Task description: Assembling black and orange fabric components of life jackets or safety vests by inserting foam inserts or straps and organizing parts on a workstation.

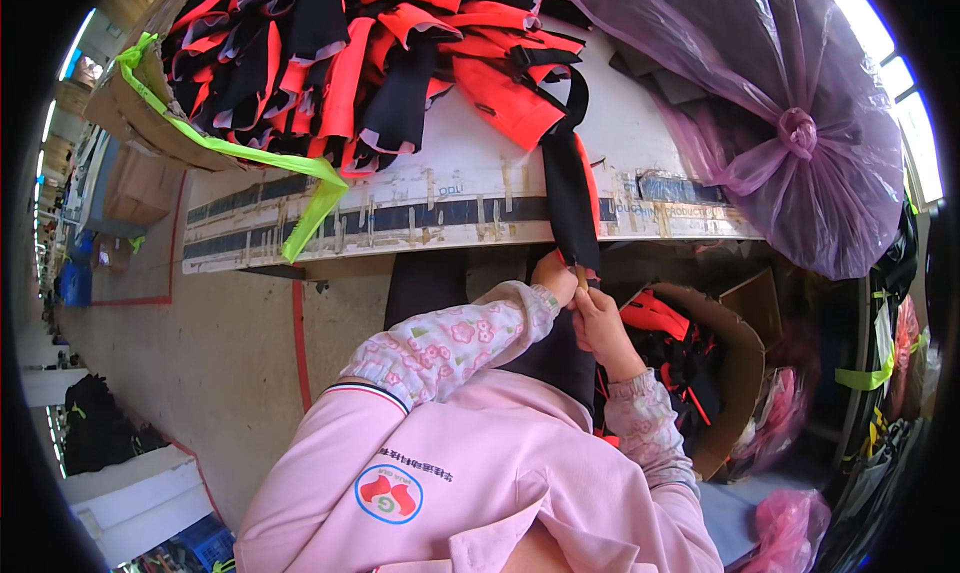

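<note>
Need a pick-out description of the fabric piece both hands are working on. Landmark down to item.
Start at the long white table piled with red and black fabric pieces. One black strip with a red edge hangs over the table's near edge, just left of the tied purple plastic bag. Unlike the heaped pieces, it dangles alone, and the left hand and right hand meet at its lower end.

Head camera looks steeply down; close.

A worn white worktable [460, 188] stands on grey concrete floor [215, 343] beside bright windows [915, 123].
</note>
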The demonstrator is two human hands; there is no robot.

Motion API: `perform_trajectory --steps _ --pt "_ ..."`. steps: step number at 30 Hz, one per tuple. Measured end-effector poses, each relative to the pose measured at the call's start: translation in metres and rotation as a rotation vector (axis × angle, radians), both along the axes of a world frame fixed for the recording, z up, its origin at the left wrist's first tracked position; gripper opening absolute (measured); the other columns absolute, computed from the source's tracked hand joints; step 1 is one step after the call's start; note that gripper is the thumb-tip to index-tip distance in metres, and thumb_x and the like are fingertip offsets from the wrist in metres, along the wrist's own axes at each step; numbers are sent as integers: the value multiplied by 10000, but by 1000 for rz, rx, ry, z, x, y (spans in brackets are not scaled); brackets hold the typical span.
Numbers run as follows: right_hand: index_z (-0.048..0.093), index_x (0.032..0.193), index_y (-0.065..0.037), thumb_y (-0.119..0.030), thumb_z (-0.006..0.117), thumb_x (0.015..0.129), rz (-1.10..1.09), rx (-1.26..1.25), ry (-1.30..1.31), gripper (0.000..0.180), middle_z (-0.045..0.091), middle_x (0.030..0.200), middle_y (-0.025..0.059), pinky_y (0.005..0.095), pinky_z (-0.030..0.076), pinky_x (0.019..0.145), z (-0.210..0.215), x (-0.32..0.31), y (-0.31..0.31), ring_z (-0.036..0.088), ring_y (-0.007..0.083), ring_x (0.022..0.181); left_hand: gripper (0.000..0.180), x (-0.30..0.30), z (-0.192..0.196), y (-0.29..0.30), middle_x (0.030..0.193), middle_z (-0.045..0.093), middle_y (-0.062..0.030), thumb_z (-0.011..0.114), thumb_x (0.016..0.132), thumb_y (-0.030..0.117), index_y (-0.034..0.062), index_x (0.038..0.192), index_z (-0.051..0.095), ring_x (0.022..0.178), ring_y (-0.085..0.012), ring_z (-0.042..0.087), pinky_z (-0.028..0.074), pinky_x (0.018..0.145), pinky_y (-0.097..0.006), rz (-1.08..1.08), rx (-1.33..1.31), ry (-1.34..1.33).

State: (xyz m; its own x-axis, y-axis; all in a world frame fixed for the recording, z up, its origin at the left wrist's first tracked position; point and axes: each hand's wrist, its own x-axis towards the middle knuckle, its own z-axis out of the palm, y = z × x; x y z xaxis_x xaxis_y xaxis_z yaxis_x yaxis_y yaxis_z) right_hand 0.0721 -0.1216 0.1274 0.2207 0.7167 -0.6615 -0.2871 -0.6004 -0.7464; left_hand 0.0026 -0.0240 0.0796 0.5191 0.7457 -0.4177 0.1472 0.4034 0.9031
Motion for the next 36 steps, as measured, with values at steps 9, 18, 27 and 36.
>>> perform_trajectory --steps 9,18,27,36 --pt "490 783 -37 -246 420 937 72 160 -220 268 430 518 36 277 302 372 2 29 -41 388 145 396 225 -6 4 2 676 595 -86 394 832 74 40 993 549 578 -155 594 452 396 -281 -168 -59 73" --pt "517 787 28 -202 476 904 236 122 -725 262 561 600 150 361 427 491 13 19 -33 574 267 546 245 -13 -32 -8 636 596 -84 376 925 183 26 891 561 420 -159 524 422 385 -296 -371 263 364" --pt "463 808 -79 -279 369 960 -108 65 174 269 350 484 -25 220 218 323 20 -13 -64 278 75 341 250 -8 8 -1 756 620 -69 335 875 91 64 904 582 557 -113 536 415 363 -240 -90 -136 -80" --pt "463 818 -93 -299 373 960 -443 67 363 266 313 483 -39 216 184 300 14 -44 -70 236 62 332 166 6 13 -9 760 631 -82 401 880 78 19 930 548 569 -112 568 431 369 -219 -100 -62 -199"
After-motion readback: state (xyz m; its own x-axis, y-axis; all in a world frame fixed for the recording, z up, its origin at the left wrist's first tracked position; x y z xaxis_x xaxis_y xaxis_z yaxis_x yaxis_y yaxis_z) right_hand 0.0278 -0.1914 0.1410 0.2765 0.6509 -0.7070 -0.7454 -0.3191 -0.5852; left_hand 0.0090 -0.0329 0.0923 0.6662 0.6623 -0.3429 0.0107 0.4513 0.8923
